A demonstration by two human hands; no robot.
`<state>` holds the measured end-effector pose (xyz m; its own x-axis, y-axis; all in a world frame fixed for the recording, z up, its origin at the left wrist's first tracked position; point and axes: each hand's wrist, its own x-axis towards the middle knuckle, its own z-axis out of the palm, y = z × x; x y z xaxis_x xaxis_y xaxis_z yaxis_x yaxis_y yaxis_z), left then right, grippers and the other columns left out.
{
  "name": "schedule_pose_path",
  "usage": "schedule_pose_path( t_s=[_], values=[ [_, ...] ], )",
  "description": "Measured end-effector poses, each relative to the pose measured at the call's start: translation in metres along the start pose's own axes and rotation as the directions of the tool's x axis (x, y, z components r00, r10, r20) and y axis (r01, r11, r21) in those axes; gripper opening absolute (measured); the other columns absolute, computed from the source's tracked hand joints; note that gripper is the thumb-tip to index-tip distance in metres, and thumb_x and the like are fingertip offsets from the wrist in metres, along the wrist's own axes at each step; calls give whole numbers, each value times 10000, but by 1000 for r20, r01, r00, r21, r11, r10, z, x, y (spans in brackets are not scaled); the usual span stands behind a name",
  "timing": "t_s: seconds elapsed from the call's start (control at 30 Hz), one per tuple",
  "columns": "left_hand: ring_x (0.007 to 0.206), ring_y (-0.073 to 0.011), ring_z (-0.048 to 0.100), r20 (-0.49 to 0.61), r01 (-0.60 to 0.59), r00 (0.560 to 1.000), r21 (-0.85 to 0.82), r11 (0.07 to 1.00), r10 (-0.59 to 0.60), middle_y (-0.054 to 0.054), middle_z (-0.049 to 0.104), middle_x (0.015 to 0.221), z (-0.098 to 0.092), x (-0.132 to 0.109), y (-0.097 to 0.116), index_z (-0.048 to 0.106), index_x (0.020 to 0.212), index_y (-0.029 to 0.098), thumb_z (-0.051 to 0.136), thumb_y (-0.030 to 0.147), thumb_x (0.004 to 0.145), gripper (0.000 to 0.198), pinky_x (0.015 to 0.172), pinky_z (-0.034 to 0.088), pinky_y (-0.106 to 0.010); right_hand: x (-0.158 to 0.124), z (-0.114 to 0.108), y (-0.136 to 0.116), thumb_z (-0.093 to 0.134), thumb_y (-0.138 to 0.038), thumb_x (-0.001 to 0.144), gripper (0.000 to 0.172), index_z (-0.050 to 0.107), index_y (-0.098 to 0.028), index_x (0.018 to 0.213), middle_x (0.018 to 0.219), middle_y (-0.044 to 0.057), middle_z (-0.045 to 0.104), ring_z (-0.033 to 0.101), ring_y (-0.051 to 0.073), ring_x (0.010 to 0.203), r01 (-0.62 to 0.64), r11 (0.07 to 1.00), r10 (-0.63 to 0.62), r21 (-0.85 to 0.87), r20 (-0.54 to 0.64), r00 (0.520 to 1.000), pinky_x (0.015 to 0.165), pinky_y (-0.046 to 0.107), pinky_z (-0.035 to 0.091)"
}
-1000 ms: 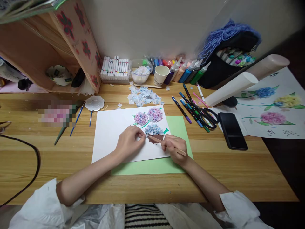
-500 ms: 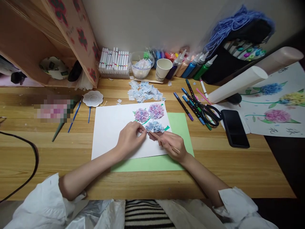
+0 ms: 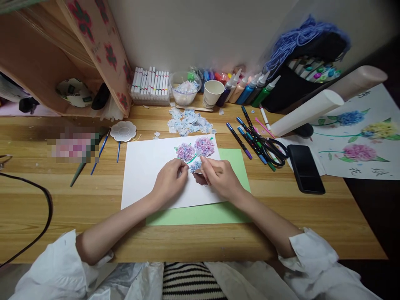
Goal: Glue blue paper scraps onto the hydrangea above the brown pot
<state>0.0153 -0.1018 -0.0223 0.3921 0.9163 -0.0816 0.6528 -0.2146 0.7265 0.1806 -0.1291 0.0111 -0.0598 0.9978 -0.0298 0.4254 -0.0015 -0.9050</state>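
Observation:
A white sheet (image 3: 146, 171) lies on a green sheet (image 3: 231, 160) in front of me. Glued on it are two pink-purple paper flowers (image 3: 195, 149) and, below them, a blue one (image 3: 195, 166), half covered by my fingers. My left hand (image 3: 170, 182) rests on the white sheet, its fingers pinched together at the blue flower's left edge. My right hand (image 3: 218, 178) lies over the flower's right side and grips a thin wooden stick (image 3: 218, 170); its fingertips press on the petals. A brown paper pot sits hidden under the right hand.
Torn blue-white paper bits (image 3: 187, 123) lie beyond the sheet. Behind them stand a marker box (image 3: 150, 85), a clear bowl (image 3: 185, 91), a paper cup (image 3: 212, 92) and paint bottles (image 3: 250, 89). Pens and scissors (image 3: 265, 148), a phone (image 3: 304, 166) and a flower drawing (image 3: 359, 137) lie right; a palette (image 3: 123, 131) left.
My right hand has slid left and up over the blue flower, covering most of it; the stick has swung from pointing at the flower to lying under the hand. The left hand stayed.

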Motion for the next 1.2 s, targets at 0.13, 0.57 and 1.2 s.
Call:
schedule_pose_path(
  t_s=[0.13, 0.57, 1.2],
  values=[
    [800, -194, 532, 44, -32, 999, 60, 998, 29, -38, 603, 833, 0, -1, -1, 566, 811, 194, 413, 247, 892, 181, 703, 401, -326, -12, -20, 10, 417, -525, 917, 517, 453, -207, 510, 394, -32, 450, 439, 106, 379, -79, 962, 104, 260, -81, 991, 453, 259, 351],
    [799, -190, 522, 6, -32, 999, 64, 997, 31, -22, 565, 796, 3, -9, 2, 535, 801, 201, 515, 302, 855, 117, 689, 400, -316, -27, -11, 23, 344, -438, 962, 508, 473, -207, 528, 454, -13, 484, 469, 117, 447, 56, 991, -50, 123, -46, 998, 515, 274, 384],
    [787, -143, 494, -50, -151, 988, -280, 948, 143, -16, 563, 830, -2, -4, 22, 551, 840, 192, 490, 266, 906, 116, 721, 399, -269, -23, 0, 27, 643, -317, 830, 98, 616, -226, 853, 983, 55, 697, 684, 187, 826, 40, 926, -1, 375, -104, 995, 700, 317, 572]
  ],
)
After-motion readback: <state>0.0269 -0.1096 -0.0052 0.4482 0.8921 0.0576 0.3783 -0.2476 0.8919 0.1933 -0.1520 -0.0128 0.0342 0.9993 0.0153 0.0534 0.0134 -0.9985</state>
